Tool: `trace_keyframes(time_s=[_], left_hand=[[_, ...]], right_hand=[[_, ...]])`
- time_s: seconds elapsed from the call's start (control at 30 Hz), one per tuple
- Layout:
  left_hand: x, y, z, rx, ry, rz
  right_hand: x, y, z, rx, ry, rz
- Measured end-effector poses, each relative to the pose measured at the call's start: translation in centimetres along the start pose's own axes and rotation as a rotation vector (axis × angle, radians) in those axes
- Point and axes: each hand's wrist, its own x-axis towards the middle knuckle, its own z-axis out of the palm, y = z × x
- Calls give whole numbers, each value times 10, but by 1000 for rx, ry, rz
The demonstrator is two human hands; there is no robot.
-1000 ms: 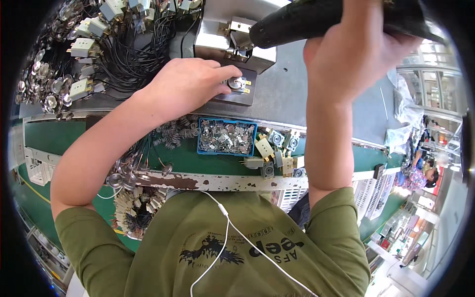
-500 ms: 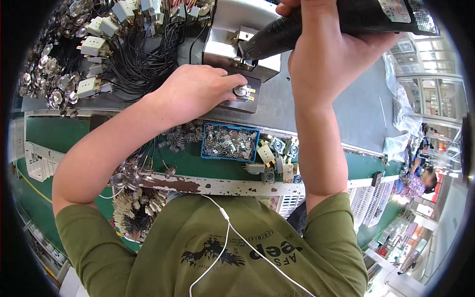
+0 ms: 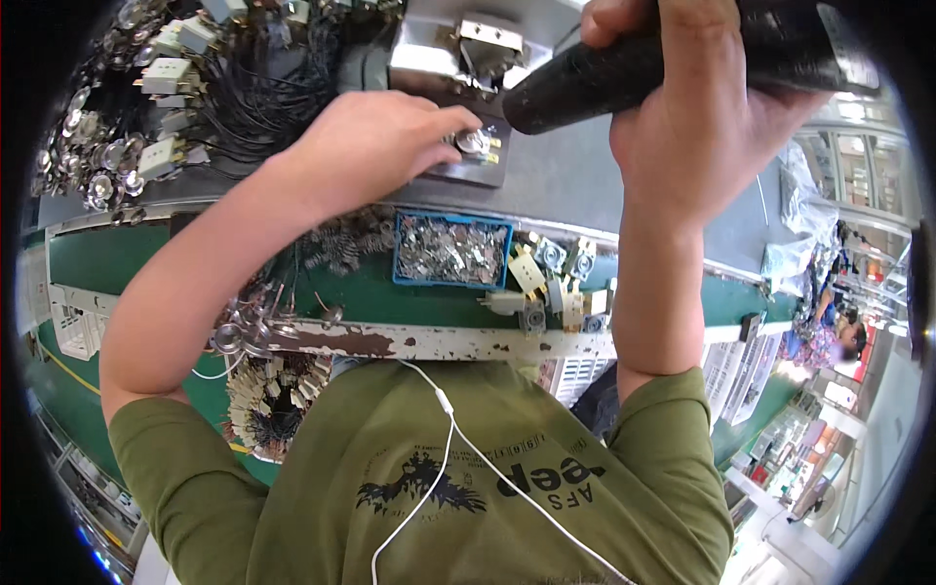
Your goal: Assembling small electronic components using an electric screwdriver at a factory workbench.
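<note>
My left hand [image 3: 375, 146] has its thumb and index finger closed at the edge of a small part with a round metal disc [image 3: 475, 143] and brass tabs. That part sits on a dark flat block [image 3: 485, 173], in front of a bent metal housing [image 3: 419, 60] with a bracket [image 3: 490, 44] inside. My right hand [image 3: 707, 122] is wrapped round a black tapered power tool [image 3: 595, 86]. The tool is nearly level, its nose pointing left, just right of the block and apart from the part. My right fingers partly show above the tool.
Wired pale switches [image 3: 166, 76] and metal discs [image 3: 102, 185] heap at the left. A blue tray [image 3: 397, 255] of small metal pieces, springs [image 3: 336, 244] and loose switch units [image 3: 526, 273] lie close to me. Plastic bags [image 3: 809, 200] lie at right; a person [image 3: 814, 341] is beyond.
The power tool's nose has drawn away from the bracket to the right, moving with my right hand. My left hand keeps its place at the disc part; the whole view has shifted slightly.
</note>
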Motion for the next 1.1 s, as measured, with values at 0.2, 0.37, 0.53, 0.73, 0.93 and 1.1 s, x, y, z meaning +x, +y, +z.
trace_keyframes(time_s=[0.2, 0.37, 0.53, 0.73, 0.93, 1.1], left_hand=[[1, 2, -3, 50, -21, -8], [0, 4, -1, 72, -42, -25], [0, 3, 0, 80, -51, -24], [2, 0, -1, 68, -41, 2], [2, 0, 0, 60, -32, -13], [0, 2, 1, 57, -22, -15]], right_hand=[[-16, -6, 12, -13, 145, 212], [-23, 1, 16, 20, 211, 230], [-24, 7, 20, 52, 185, 266], [-20, 9, 16, 87, 52, 190], [-18, 11, 18, 260, 30, 210], [-23, 20, 20, 431, 32, 121]])
